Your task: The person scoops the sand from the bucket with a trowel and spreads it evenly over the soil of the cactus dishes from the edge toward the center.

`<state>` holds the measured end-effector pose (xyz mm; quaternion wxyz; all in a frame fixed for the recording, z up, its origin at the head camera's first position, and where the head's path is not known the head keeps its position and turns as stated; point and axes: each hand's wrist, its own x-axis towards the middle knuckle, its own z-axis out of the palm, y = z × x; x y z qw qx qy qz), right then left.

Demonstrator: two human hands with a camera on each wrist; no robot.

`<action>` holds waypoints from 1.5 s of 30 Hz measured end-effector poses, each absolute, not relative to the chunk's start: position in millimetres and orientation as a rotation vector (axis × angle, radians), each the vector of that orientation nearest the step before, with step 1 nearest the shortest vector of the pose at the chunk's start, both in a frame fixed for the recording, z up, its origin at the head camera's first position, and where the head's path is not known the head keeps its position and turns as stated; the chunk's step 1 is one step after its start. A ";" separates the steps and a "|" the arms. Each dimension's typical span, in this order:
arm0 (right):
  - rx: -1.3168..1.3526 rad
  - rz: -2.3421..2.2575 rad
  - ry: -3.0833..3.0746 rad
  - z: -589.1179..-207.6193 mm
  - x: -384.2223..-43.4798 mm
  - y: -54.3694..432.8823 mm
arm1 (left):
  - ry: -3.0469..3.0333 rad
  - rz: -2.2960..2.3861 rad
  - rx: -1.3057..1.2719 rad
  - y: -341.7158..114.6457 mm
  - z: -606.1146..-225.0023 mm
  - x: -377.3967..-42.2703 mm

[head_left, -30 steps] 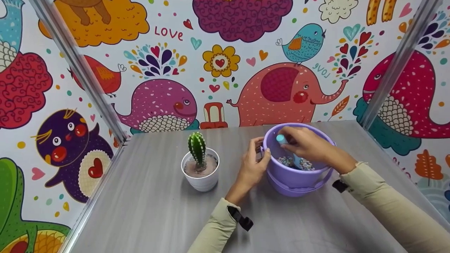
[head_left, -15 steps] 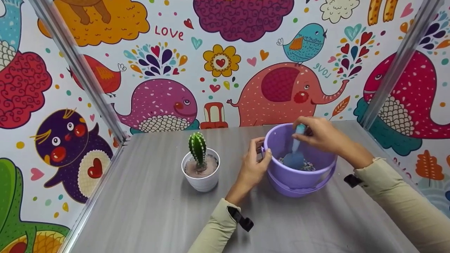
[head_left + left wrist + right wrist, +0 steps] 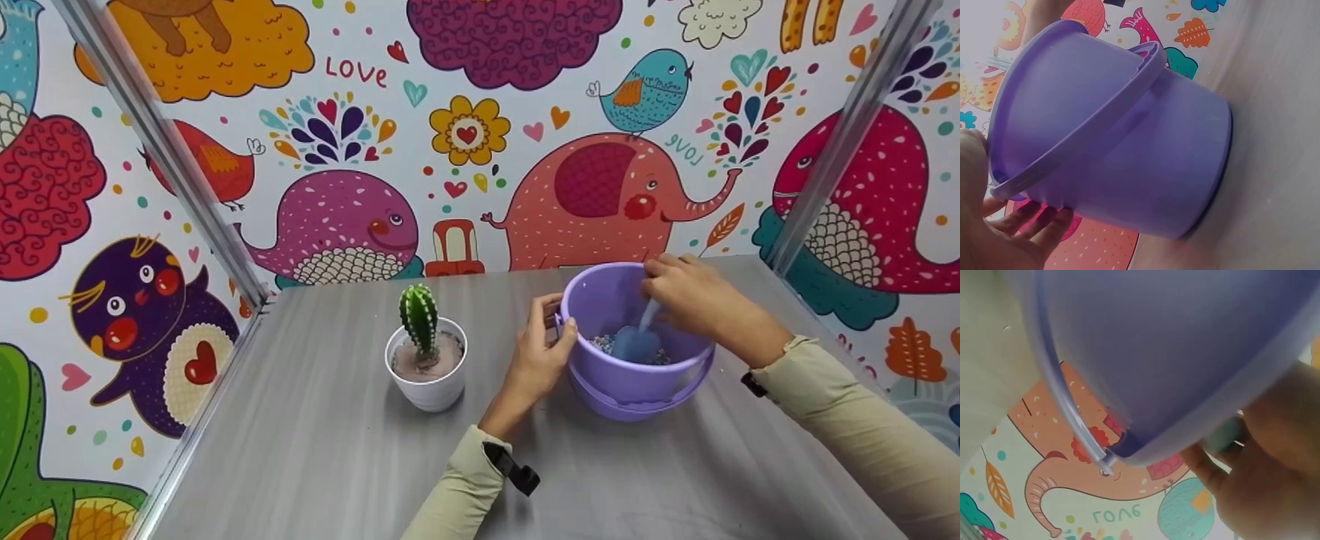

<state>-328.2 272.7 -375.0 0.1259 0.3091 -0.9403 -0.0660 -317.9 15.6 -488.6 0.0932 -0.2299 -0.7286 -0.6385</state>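
A purple bucket (image 3: 630, 390) stands on the grey table, its handle hanging down at the front. My left hand (image 3: 536, 352) grips the bucket's left rim, thumb at the near side and fingers round the outside. Over the far right rim, my right hand (image 3: 694, 296) holds a small blue shovel (image 3: 636, 343) by its handle. The shovel's blade points down into colourful pebbles (image 3: 602, 343) at the bottom of the bucket. In the right wrist view, the bucket wall hides the blade, and only the handle end (image 3: 1224, 436) shows among the fingers.
To the left of the bucket, a cactus (image 3: 418, 319) grows in a white pot (image 3: 427, 391) on the table (image 3: 322, 450). Walls (image 3: 465, 67) printed with cartoon animals rise at the back and sides, with metal posts (image 3: 817, 165) at the corners.
My right hand has moved right, from over the bucket's middle to its far right rim, and the shovel's tilt has changed with it. The left hand keeps its grip on the rim.
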 end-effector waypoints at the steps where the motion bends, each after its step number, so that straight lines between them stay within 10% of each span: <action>1: 0.907 -0.245 -2.724 -376.6 -327.7 271.7 | -2.162 -1.897 -0.683 15.6 -488.5 -317.9; 45: 0.947 -0.209 -2.833 -405.6 -338.3 275.9 | -2.135 -1.920 -0.701 14.6 -488.5 -319.9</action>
